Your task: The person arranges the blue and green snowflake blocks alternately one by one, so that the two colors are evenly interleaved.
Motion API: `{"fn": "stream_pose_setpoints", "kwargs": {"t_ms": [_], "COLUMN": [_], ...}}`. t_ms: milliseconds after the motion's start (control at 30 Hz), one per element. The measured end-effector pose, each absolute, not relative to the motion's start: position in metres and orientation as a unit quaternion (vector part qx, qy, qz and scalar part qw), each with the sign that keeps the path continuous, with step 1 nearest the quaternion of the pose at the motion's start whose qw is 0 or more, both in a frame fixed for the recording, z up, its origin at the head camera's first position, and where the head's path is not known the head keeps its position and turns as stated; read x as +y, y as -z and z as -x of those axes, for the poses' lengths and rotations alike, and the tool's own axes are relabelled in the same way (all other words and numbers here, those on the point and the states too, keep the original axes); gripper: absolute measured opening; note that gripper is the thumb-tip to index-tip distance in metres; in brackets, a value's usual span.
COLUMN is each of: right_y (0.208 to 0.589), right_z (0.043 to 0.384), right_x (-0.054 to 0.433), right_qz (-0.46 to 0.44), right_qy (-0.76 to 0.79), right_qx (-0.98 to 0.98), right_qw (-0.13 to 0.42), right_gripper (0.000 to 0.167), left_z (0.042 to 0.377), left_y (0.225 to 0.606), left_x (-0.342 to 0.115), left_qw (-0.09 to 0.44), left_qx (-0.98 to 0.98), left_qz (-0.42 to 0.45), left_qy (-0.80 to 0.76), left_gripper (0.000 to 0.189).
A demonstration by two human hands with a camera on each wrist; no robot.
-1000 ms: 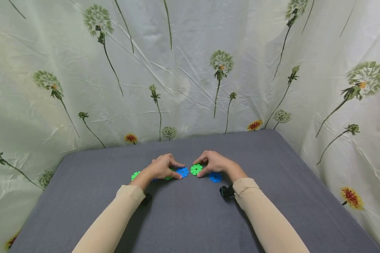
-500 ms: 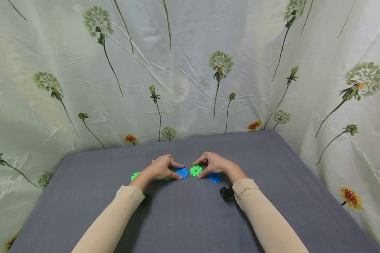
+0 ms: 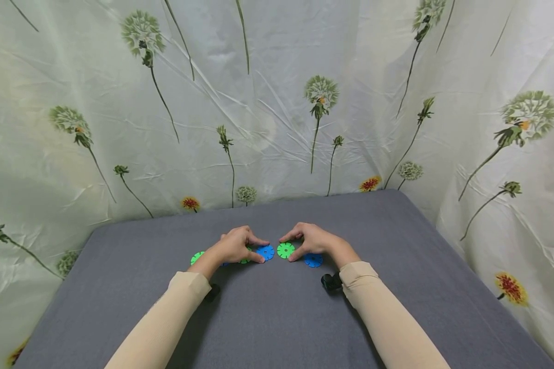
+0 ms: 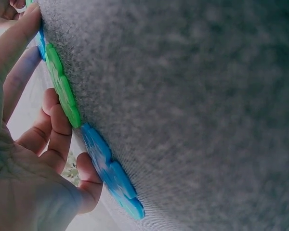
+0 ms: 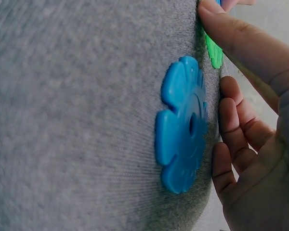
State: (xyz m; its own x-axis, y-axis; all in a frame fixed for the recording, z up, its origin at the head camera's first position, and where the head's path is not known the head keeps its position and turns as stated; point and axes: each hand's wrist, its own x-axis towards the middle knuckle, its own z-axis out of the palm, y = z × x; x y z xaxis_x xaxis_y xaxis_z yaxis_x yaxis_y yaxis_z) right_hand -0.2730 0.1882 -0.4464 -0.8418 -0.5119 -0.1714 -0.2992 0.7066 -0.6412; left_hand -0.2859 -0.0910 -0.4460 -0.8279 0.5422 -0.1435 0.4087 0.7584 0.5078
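Observation:
Slotted round plastic discs in green and blue lie flat in a curved row on the grey cloth. In the head view my left hand [image 3: 234, 246] holds a blue disc [image 3: 265, 252] at its edges between thumb and index finger. Facing it, my right hand [image 3: 317, 240] holds a green disc [image 3: 285, 250] the same way, a small gap from the blue one. Below the right palm lies another blue disc [image 5: 180, 130]. Under the left hand are a green disc [image 4: 62, 86] and a blue disc [image 4: 113, 171], both partly hidden in the head view.
One more green disc [image 3: 196, 257] shows at the row's left end, beside the left wrist. The grey cloth-covered table [image 3: 268, 318] ends at a curtain [image 3: 277, 102] printed with dandelions. A black wrist device [image 3: 331, 281] sits under the right wrist.

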Motion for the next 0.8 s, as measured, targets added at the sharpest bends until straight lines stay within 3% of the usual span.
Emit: {"fn": "stream_pose_setpoints", "kwargs": {"t_ms": [800], "right_y": [0.443], "right_z": [0.267], "right_x": [0.221], "right_qz": [0.216], "right_qy": [0.309], "right_qx": [0.91], "right_qw": [0.171], "right_gripper": [0.053], "left_z": [0.283], "left_y": [0.444], "left_x": [-0.085], "left_qw": [0.135], "left_qx": [0.934], "left_qz": [-0.244], "left_qy": [-0.225], "left_gripper": [0.045]}}
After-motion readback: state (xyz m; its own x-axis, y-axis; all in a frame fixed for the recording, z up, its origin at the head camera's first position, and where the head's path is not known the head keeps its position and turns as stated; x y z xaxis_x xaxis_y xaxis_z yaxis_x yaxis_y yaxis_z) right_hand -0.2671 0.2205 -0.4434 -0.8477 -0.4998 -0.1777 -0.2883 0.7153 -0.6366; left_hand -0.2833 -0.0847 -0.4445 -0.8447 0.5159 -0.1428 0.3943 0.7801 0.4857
